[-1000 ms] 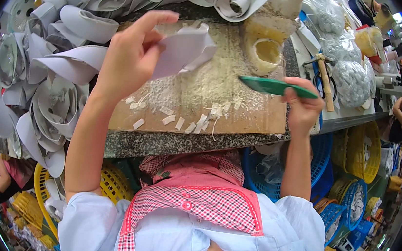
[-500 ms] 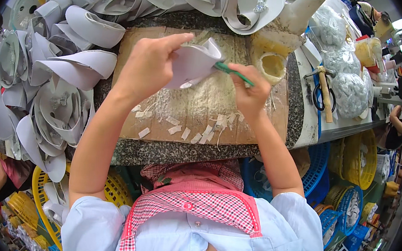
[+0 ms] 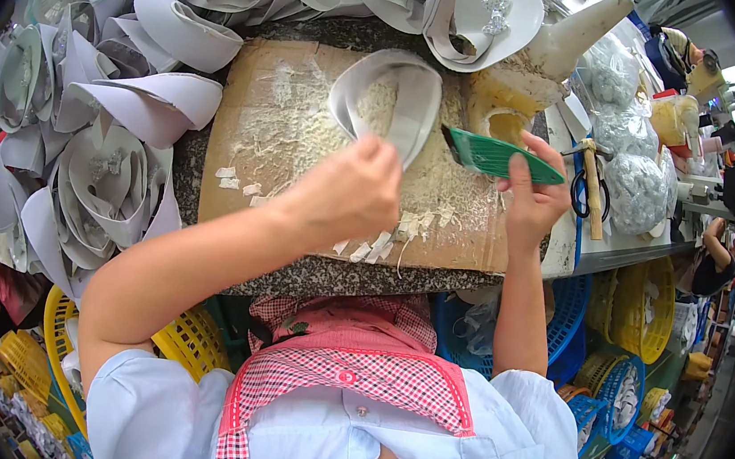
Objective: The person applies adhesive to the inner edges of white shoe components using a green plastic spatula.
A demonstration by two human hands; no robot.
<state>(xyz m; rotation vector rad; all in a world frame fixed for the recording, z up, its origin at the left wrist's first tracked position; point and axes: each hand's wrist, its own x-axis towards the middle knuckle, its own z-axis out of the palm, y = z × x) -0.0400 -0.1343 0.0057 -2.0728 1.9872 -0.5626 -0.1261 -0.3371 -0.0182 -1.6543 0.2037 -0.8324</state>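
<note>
Left of the left grip (image 3: 361,191), a strip of dusty cardboard (image 3: 260,142) leaves passage until heaped white pieces (image 3: 161,109) block it. Just beyond that grip, the curled piece (image 3: 423,105) it holds obstructs the way. Between both grips runs a gap, narrowed by the green tool (image 3: 492,156) jutting from the right grip (image 3: 537,194). Beyond the right grip stands a yellowish pot (image 3: 496,95); rightward lies a hammer (image 3: 596,195).

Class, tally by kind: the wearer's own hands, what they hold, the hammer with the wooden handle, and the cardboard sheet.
Own hands: 2 (left hand, right hand)
White looped piece: 1
Green tool: 1
Hammer: 1
Cardboard sheet: 1
Total: 6
</note>
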